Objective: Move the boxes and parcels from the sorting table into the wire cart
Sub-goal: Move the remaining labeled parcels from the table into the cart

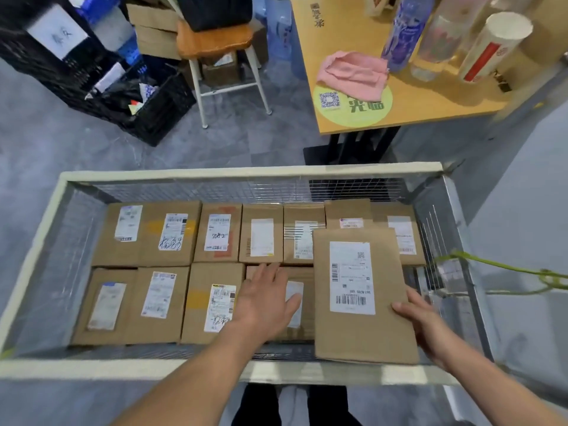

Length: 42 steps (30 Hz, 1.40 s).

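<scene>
Grey floor all around, and up at the top right a yellow-topped table carries a crumpled pink cloth, a purple bottle and a white tube with a red stripe. Behind it on the left, a wooden stool on pale legs, black crates stuffed with papers, cartons stacked beyond.

Down front sits the wire cart, pale frame, mesh walls, and its bottom is lined with brown labelled boxes in two rows, packed edge to edge.

Over the right side of the cart comes a flat cardboard parcel, white barcode label facing up, lying above the boxes beneath it. The right hand has its grip clamped on the parcel's near right edge, thumb on top, fingers hidden underneath. The left hand is spread wide, fingers apart, palm down on a box in the near row just left of the parcel, clasping nothing. The two hands are near each other, with the parcel's left edge between them.
</scene>
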### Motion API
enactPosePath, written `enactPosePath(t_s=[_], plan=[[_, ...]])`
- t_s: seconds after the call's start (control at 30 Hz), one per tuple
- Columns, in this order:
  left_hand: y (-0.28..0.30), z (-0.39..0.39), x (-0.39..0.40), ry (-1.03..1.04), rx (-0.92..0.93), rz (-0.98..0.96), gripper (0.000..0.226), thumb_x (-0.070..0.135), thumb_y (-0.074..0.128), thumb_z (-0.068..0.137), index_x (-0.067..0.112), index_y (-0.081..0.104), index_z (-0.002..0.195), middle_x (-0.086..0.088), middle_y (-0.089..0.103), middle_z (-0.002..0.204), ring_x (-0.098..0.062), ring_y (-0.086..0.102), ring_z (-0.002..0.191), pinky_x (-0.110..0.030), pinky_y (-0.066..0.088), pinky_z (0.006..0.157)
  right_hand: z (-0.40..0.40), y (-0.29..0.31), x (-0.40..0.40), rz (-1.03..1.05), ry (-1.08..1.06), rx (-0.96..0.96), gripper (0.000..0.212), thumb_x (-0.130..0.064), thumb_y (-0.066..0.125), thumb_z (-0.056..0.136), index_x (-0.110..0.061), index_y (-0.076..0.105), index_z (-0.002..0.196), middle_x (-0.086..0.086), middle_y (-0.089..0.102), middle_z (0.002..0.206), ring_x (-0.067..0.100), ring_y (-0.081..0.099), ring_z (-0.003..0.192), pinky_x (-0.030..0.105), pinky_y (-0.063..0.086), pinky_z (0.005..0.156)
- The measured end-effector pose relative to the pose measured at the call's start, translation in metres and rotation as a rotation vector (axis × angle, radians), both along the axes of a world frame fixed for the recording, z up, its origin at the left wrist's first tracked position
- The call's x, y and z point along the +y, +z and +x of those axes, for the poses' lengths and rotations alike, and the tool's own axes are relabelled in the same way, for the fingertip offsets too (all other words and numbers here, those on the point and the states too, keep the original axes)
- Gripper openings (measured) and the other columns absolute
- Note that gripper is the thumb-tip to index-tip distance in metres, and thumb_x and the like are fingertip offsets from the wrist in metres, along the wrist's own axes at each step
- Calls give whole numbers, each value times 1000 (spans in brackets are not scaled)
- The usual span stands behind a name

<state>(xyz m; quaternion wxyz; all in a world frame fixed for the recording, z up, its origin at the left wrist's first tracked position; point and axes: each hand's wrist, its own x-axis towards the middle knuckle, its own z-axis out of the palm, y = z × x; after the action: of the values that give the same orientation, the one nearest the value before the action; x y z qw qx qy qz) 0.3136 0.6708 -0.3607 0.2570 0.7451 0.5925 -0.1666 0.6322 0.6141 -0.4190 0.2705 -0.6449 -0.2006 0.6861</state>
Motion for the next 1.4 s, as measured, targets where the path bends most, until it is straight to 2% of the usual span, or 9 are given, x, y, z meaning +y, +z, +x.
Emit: enactPosePath(t_s=[0.17,0.3,0.5,0.57,0.87,1.03,1.27,1.33,1.4], plan=[[-55,4,0,-87,11,-35,57,52,37,101,19,38,147,-6,37,152,-26,32,139,-45,41,104,6,-39,1,-5,-27,-5,107,-56,91,40,-39,55,139,7,73,122,41,66,114,65,41,109],[-92,11,8,-158,21,-121,57,50,40,101,20,38,150,-10,30,156,-30,25,144,-51,36,107,13,-63,6,12,-41,-36,101,-50,88,41,-32,58,136,9,73,121,38,66,111,62,43,105],[-148,18,19,-222,95,-241,61,52,41,100,24,33,154,-8,15,165,-34,10,151,-58,31,113,19,-97,10,-18,-9,-49,104,-53,85,47,-33,51,143,4,74,119,36,65,116,62,45,105],[-163,20,21,-283,148,-290,64,53,40,100,27,26,157,-7,7,168,-37,5,152,-59,29,113,17,-105,12,-5,3,-38,96,-49,82,49,-34,54,140,5,75,115,36,65,114,63,45,104],[-221,35,19,-499,289,-402,75,49,45,100,40,0,160,-5,-23,166,-44,-15,152,-68,16,115,21,-120,-2,4,124,-33,105,-51,89,47,-30,53,143,6,71,125,32,67,115,53,50,95],[-234,24,14,-488,273,-416,77,47,50,100,42,3,160,-4,-29,164,-42,-17,152,-66,18,116,28,-125,-3,-19,183,-44,94,-45,81,57,-35,50,145,4,70,128,29,67,117,57,47,101],[-233,12,17,-468,224,-478,79,46,52,99,38,3,160,-3,-35,162,-41,-21,151,-65,17,118,20,-140,5,-80,215,-124,112,-60,88,37,-45,47,141,1,76,109,22,73,100,44,51,87],[-235,13,17,-450,201,-484,77,51,49,98,37,7,161,-3,-32,163,-41,-19,151,-62,20,119,15,-145,9,-128,214,-121,111,-53,88,38,-46,45,140,6,77,105,21,74,94,44,51,85],[-235,14,19,-438,187,-493,74,56,45,98,36,11,161,-3,-30,164,-40,-18,152,-59,23,119,9,-151,12,-178,235,-127,103,-43,82,47,-47,42,141,5,77,106,22,75,96,48,51,92]])
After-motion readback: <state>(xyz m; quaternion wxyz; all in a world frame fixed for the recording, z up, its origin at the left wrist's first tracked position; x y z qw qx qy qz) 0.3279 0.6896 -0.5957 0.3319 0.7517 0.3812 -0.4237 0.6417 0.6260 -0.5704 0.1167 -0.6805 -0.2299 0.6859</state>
